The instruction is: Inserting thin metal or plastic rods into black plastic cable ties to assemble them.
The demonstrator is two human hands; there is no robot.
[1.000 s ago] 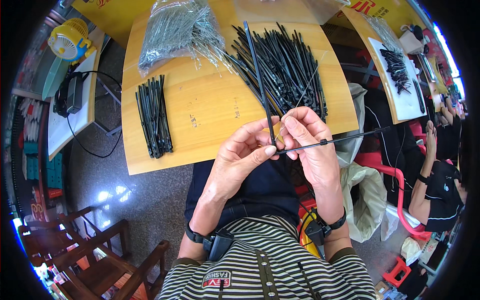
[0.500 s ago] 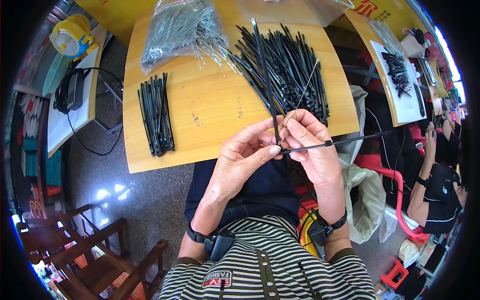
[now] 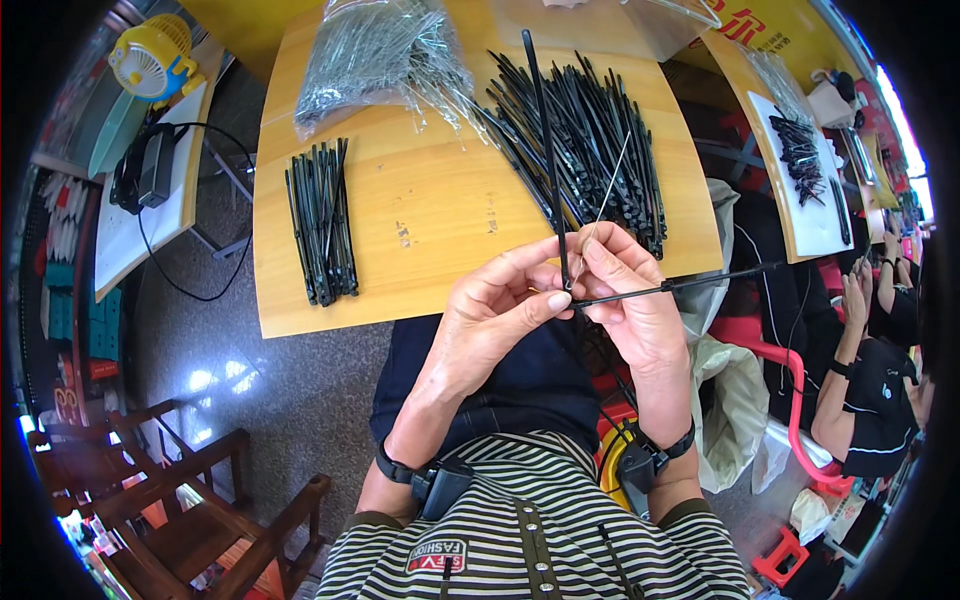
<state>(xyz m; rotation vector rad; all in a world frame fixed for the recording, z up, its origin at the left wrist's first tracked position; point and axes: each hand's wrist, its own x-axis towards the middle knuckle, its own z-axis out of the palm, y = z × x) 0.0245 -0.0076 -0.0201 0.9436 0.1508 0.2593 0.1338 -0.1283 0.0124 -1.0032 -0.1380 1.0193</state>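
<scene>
Both hands meet just beyond the table's near edge, above my lap. My left hand (image 3: 478,318) is closed, thumb and forefinger pinching a long thin black strip (image 3: 549,130) near its lower end. That strip stands up and away from me over the table. A second black strip (image 3: 705,281) runs off to the right from the same spot, lying across the fingers of my right hand (image 3: 635,305). Between its thumb and forefinger, my right hand pinches a thin silvery wire (image 3: 614,180) that slants up to the right. My fingertips hide where strips and wire meet.
On the wooden table (image 3: 420,190) lie a large pile of black strips (image 3: 600,140), a smaller bundle (image 3: 321,225) and a clear bag of thin wires (image 3: 385,60). A side table at left holds a yellow fan (image 3: 152,58) and a black power adapter (image 3: 155,170). Another person (image 3: 870,390) sits at right.
The whole view has shifted slightly. My fingers keep their pinch on the strip and the wire, with the upright strip now a little more vertical.
</scene>
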